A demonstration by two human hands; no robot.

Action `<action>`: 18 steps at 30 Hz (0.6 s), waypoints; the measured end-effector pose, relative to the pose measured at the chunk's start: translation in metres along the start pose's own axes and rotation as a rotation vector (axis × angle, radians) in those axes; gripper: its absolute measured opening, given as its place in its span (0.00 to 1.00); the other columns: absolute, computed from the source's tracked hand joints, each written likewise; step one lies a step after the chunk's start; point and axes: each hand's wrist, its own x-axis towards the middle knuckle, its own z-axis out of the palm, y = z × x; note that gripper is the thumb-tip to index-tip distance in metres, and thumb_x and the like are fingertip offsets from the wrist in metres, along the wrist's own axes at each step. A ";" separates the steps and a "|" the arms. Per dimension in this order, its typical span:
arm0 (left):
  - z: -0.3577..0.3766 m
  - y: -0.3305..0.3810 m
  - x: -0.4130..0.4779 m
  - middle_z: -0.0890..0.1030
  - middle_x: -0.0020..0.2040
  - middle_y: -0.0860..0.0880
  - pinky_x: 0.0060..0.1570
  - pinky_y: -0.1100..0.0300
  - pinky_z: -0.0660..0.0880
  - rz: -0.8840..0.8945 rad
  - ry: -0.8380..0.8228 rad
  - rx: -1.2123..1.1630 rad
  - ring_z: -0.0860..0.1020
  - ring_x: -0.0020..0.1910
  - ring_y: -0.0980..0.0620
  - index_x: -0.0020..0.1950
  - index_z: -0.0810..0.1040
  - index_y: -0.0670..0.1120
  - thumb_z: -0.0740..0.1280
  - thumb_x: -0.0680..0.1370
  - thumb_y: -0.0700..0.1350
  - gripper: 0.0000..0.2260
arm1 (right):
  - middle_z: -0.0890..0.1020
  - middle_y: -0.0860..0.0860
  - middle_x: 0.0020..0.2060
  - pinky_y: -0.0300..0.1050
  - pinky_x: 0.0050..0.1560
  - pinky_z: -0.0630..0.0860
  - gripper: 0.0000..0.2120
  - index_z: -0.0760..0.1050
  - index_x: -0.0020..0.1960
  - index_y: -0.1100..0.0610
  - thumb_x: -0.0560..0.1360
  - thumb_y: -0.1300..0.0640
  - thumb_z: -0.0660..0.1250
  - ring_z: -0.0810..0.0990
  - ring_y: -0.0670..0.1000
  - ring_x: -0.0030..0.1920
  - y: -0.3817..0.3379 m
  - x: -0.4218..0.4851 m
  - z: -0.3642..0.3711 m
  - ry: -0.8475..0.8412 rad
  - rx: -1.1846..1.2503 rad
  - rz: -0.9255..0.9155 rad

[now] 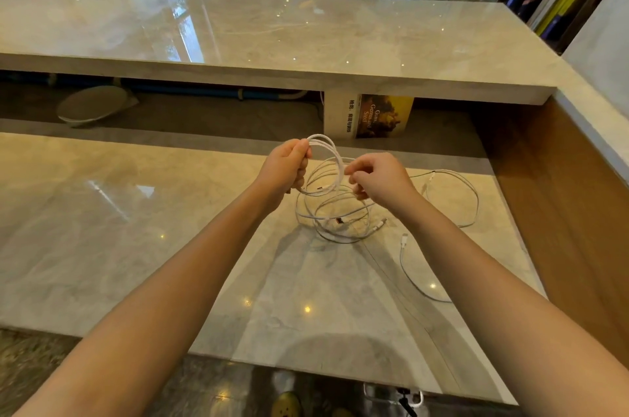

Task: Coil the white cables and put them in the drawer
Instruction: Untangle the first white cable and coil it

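My left hand [286, 168] grips a partly wound coil of white cable [328, 152], held upright above the marble desk [136, 229]. To its right, my right hand [377, 178] pinches a strand of the same cable. Under both hands a loose tangle of white cables [340, 215] lies on the desk, with plug ends showing. One strand loops out to the right [469, 198], and another cable end [413, 270] trails toward the near edge. No drawer is in view.
A raised marble counter [272, 35] runs across the back. A book [371, 117] stands in the gap beneath it, and a round white object [92, 105] lies to the left. A wooden side panel [561, 195] closes the right. A person stands beyond the counter.
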 end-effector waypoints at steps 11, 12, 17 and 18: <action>0.008 -0.008 -0.004 0.66 0.29 0.52 0.26 0.64 0.61 0.032 0.018 -0.075 0.62 0.25 0.57 0.42 0.71 0.45 0.52 0.83 0.46 0.13 | 0.83 0.53 0.41 0.47 0.39 0.80 0.15 0.77 0.50 0.60 0.76 0.48 0.63 0.82 0.51 0.38 0.004 -0.002 0.031 -0.132 -0.134 0.008; 0.009 -0.009 -0.004 0.66 0.29 0.52 0.26 0.64 0.61 0.021 0.033 -0.103 0.62 0.25 0.57 0.41 0.71 0.45 0.52 0.83 0.46 0.14 | 0.82 0.51 0.39 0.46 0.38 0.79 0.13 0.77 0.50 0.60 0.76 0.51 0.64 0.81 0.49 0.36 0.006 -0.001 0.034 -0.108 -0.076 0.042; 0.004 -0.018 -0.004 0.65 0.26 0.53 0.24 0.65 0.60 -0.020 0.070 -0.263 0.61 0.23 0.57 0.41 0.70 0.45 0.52 0.83 0.46 0.14 | 0.81 0.55 0.35 0.43 0.32 0.75 0.09 0.79 0.46 0.64 0.77 0.59 0.63 0.77 0.48 0.29 0.011 -0.002 0.034 -0.081 0.057 0.062; 0.001 -0.020 -0.003 0.65 0.26 0.53 0.24 0.65 0.60 -0.038 0.094 -0.269 0.61 0.23 0.57 0.41 0.70 0.45 0.52 0.83 0.46 0.14 | 0.81 0.56 0.36 0.43 0.33 0.75 0.09 0.79 0.47 0.63 0.77 0.59 0.63 0.77 0.49 0.31 0.012 -0.002 0.033 -0.084 -0.023 0.035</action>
